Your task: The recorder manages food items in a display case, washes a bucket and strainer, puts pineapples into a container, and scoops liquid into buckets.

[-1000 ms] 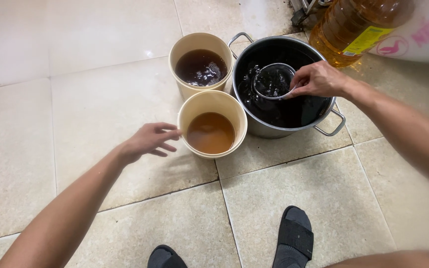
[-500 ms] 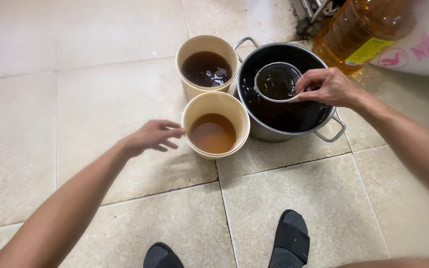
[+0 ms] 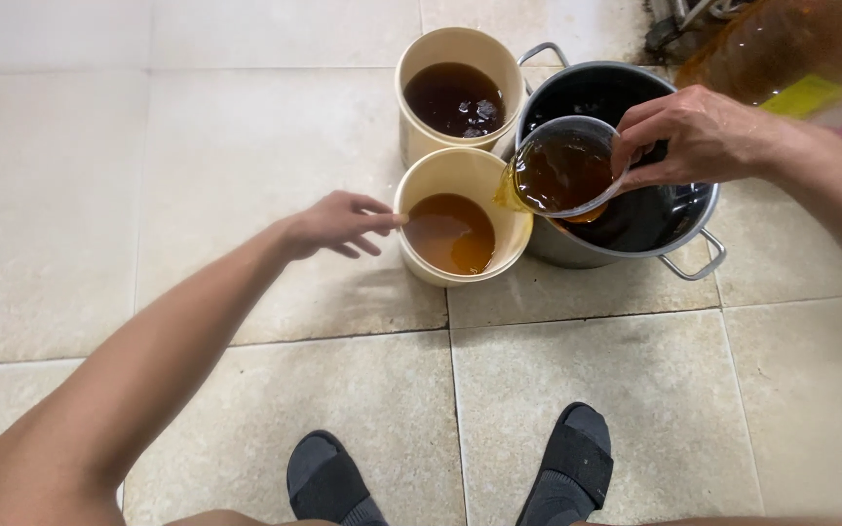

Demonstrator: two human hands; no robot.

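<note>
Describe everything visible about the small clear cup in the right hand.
The clear cup looks like thin see-through plastic, round, with an open top. It holds amber-brown liquid and is tilted towards the near cream bucket, its lip over that bucket's rim. The right hand grips its far side, above the steel pot.
</note>
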